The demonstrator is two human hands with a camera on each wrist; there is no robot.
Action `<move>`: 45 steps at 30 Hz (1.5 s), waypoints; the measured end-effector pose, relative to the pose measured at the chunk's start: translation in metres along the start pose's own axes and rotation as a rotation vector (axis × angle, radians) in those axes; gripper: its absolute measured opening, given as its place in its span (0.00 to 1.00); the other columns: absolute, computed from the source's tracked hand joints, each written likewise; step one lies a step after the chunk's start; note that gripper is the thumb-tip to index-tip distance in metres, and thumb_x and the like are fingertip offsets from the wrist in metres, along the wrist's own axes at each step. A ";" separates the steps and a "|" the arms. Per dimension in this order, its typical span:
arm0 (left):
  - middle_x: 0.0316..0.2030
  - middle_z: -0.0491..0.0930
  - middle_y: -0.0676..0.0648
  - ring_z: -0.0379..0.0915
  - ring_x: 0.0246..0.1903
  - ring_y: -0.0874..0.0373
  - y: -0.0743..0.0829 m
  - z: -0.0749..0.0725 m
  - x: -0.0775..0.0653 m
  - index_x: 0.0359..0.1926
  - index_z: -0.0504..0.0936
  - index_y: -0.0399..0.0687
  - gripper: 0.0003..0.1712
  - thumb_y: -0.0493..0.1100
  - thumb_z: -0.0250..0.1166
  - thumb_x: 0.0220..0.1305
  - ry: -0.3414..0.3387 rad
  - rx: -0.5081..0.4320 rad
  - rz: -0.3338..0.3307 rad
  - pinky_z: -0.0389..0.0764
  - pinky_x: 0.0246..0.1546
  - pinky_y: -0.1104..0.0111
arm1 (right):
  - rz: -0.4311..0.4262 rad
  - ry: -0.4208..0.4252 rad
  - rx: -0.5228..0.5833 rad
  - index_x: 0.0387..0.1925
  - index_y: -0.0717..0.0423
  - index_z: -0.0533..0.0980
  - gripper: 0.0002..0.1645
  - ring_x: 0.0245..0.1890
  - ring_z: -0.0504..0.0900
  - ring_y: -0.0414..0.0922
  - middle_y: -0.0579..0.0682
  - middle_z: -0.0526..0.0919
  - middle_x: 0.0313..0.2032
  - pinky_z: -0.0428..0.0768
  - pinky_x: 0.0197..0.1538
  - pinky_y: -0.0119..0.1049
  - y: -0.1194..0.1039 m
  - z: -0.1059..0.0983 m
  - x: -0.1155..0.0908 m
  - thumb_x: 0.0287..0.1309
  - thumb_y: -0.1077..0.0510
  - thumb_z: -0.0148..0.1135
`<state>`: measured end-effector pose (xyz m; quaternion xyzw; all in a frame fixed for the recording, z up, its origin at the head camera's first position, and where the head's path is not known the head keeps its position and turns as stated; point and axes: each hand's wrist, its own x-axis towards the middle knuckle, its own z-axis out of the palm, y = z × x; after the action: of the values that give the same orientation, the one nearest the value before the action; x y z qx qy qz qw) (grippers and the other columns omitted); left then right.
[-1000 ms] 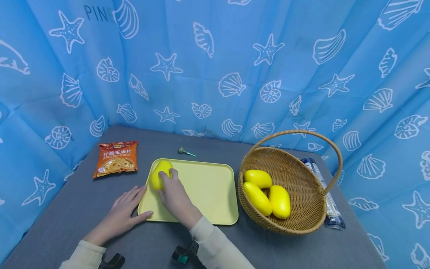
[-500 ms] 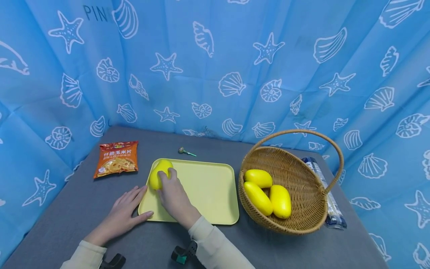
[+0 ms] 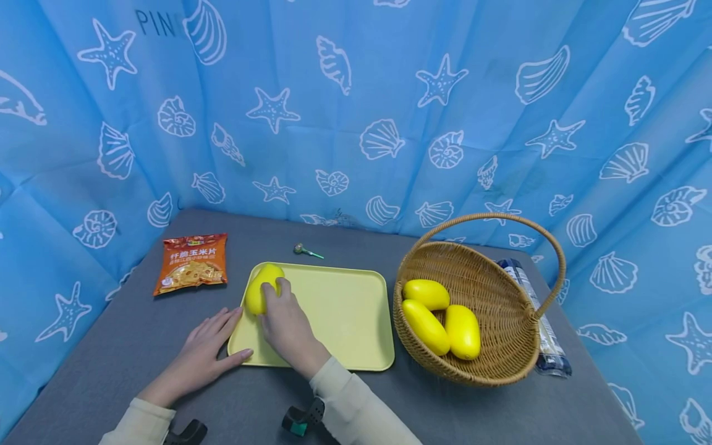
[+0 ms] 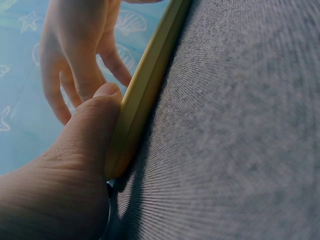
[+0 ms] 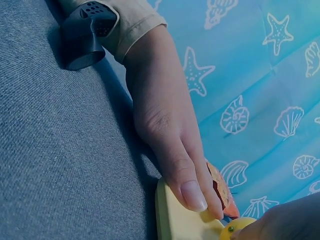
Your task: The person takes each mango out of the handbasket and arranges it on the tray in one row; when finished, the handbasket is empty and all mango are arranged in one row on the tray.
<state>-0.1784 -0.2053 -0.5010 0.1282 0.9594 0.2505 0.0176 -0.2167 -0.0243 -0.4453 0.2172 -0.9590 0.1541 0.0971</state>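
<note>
My right hand (image 3: 292,327) grips a yellow mango (image 3: 256,295) at the left end of a pale yellow tray (image 3: 339,315), fingers curled over its right side. The palm side of this grip is hidden in the head view. Along the tray's left edge lies my left hand (image 3: 203,352), fingers straight and thumb at the front corner. In the left wrist view the left thumb (image 4: 95,122) rests against the tray's rim (image 4: 142,92). The right wrist view catches only a small part of the mango (image 5: 243,223), beside the right hand (image 5: 290,222).
A wicker basket (image 3: 503,315) with a tall handle stands right of the tray, three yellow mangoes (image 3: 425,327) inside. Behind it lies a long blue-and-white packet (image 3: 552,346). An orange chip bag (image 3: 193,264) is at back left. Beyond the tray lies a lollipop-like thing (image 3: 308,251) with a green stick.
The mango and right hand have shifted very slightly left on the tray. The left hand stays at the tray's edge.
</note>
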 end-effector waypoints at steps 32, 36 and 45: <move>0.71 0.56 0.37 0.46 0.70 0.36 -0.007 -0.002 0.001 0.74 0.52 0.46 0.55 0.74 0.55 0.58 -0.003 -0.016 0.000 0.48 0.63 0.36 | -0.012 0.122 -0.003 0.54 0.55 0.76 0.25 0.55 0.75 0.52 0.56 0.73 0.57 0.81 0.50 0.44 0.069 -0.192 -0.091 0.56 0.51 0.68; 0.71 0.56 0.37 0.46 0.70 0.36 -0.006 -0.001 0.003 0.74 0.53 0.46 0.56 0.75 0.54 0.57 -0.007 -0.013 -0.007 0.48 0.64 0.36 | 0.042 0.098 -0.027 0.51 0.55 0.77 0.20 0.52 0.76 0.54 0.57 0.75 0.53 0.80 0.48 0.48 0.101 -0.199 -0.099 0.57 0.55 0.67; 0.70 0.56 0.37 0.46 0.70 0.37 -0.002 0.000 0.002 0.74 0.53 0.46 0.55 0.75 0.55 0.57 -0.010 -0.016 -0.005 0.48 0.63 0.36 | 0.245 -0.060 -0.106 0.52 0.59 0.77 0.22 0.40 0.78 0.53 0.61 0.78 0.48 0.80 0.41 0.49 0.156 -0.195 -0.120 0.55 0.58 0.68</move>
<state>-0.1803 -0.2066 -0.5018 0.1269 0.9577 0.2573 0.0242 -0.1565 0.2223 -0.3332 0.0974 -0.9876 0.1072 0.0602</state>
